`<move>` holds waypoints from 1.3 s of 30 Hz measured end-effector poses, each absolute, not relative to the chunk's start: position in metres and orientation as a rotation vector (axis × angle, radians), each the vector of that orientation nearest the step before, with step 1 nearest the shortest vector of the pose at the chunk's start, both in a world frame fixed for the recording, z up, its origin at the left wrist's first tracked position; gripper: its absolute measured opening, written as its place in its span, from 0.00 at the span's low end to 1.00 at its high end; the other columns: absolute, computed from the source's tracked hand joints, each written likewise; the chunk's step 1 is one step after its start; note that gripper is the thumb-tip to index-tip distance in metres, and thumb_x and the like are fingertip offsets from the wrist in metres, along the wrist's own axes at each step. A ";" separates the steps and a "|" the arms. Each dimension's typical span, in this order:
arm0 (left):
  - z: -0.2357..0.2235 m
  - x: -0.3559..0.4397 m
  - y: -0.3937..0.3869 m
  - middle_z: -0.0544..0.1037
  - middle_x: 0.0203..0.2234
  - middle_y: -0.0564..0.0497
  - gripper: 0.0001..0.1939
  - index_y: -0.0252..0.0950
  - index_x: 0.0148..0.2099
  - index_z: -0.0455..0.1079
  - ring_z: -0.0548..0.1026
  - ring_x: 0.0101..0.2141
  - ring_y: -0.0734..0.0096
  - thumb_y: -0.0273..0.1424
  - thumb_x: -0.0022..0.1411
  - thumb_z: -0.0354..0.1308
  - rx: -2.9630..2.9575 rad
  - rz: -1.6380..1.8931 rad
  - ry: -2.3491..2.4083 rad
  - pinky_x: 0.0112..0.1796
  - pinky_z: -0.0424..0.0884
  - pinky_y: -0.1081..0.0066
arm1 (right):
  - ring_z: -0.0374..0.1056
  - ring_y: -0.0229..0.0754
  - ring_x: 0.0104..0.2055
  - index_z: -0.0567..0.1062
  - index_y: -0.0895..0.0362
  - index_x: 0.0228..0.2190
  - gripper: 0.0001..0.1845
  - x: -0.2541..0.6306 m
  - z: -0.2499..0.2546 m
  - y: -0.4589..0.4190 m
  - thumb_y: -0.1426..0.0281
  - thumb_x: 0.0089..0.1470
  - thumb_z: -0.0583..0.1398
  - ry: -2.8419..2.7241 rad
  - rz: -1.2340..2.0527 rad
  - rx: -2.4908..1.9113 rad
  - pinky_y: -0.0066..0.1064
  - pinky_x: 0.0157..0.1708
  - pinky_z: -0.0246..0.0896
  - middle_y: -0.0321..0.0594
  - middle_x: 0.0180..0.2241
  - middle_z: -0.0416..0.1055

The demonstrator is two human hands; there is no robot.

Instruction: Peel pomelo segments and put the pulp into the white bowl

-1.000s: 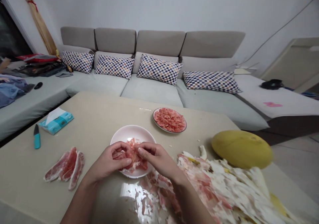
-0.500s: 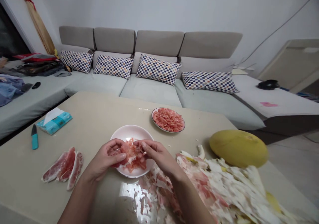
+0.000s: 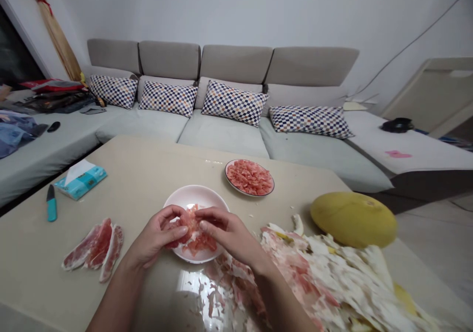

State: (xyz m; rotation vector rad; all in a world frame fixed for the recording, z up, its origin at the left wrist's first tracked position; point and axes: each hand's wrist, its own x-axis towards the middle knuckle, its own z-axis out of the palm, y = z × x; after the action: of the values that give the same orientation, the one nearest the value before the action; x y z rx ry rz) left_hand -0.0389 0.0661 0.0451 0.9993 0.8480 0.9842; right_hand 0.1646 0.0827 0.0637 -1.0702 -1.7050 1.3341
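Pink pulp (image 3: 189,219), met from both sides now, unlike half a second ago. Left hand (image 3: 155,234), nine o'clock, pinches it, thumb against curled fingers; white bowl (image 3: 194,192) underneath; right hand (image 3: 232,232), three o'clock, touches it, thumb and index slightly parted, grip unclear.

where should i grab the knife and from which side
Probably best by the teal handle, from the near side: the knife lies with its handle toward the person and its dark blade pointing away, close to the tissue pack. The left hand is nearer, but it holds pomelo flesh.
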 end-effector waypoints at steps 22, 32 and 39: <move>0.051 -0.036 0.065 0.73 0.39 0.52 0.18 0.38 0.43 0.69 0.73 0.39 0.68 0.33 0.51 0.69 1.213 0.974 0.902 0.39 0.69 0.73 | 0.72 0.40 0.33 0.81 0.58 0.30 0.05 0.151 0.065 0.073 0.75 0.49 0.64 -1.740 1.086 -1.076 0.28 0.32 0.65 0.40 0.31 0.78; 0.046 -0.030 0.063 0.71 0.31 0.54 0.08 0.36 0.37 0.68 0.71 0.35 0.72 0.29 0.56 0.64 1.309 1.042 0.923 0.38 0.68 0.73 | 0.73 0.42 0.32 0.80 0.59 0.30 0.10 0.153 0.062 0.077 0.64 0.51 0.65 -1.631 1.345 -1.055 0.29 0.32 0.67 0.42 0.31 0.78; 0.046 -0.028 0.063 0.71 0.32 0.54 0.07 0.37 0.37 0.68 0.70 0.35 0.71 0.25 0.55 0.61 1.432 1.073 0.976 0.40 0.68 0.73 | 0.72 0.40 0.29 0.78 0.60 0.29 0.14 0.152 0.059 0.078 0.61 0.47 0.68 -1.544 1.492 -1.064 0.28 0.30 0.66 0.40 0.28 0.76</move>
State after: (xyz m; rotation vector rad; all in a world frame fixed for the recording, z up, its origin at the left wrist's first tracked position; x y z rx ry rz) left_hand -0.0282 0.0632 0.0464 1.4317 0.9757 1.0726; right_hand 0.1524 0.0778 0.0591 -1.0635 -1.5441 1.4923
